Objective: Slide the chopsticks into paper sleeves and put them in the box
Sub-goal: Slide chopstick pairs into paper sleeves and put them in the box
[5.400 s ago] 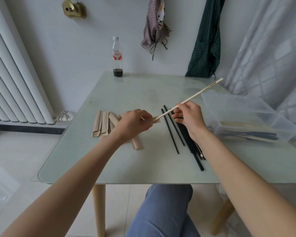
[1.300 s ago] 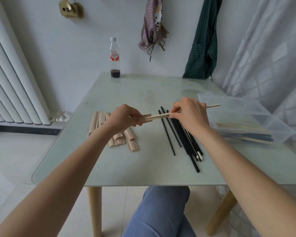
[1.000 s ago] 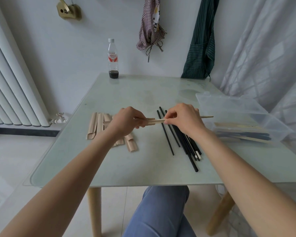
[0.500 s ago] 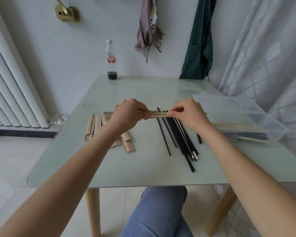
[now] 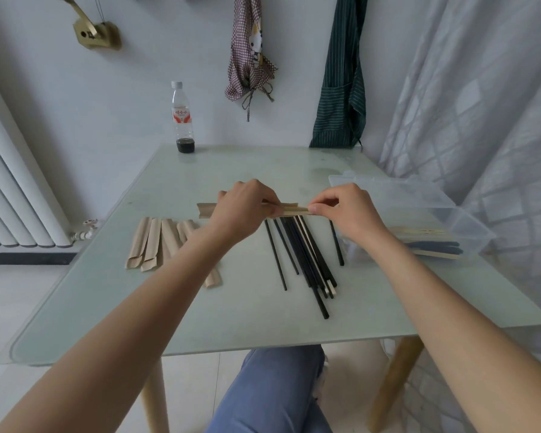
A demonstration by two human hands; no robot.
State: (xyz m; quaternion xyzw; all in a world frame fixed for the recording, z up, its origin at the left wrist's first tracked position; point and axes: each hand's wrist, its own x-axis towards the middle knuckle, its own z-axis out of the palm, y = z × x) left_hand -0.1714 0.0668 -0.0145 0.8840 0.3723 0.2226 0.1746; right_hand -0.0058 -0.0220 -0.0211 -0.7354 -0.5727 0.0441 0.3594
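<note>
My room is bright with soft daylight from the curtain (image 5: 481,120) on my right. Shadows are faint. Edges look bent.

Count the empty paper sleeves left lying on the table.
5 in view: four sleeves fanned left of the left forearm, a fifth sleeve poking out beneath it. More may be hidden there. The left hand has the held sleeve in its grip.
</note>
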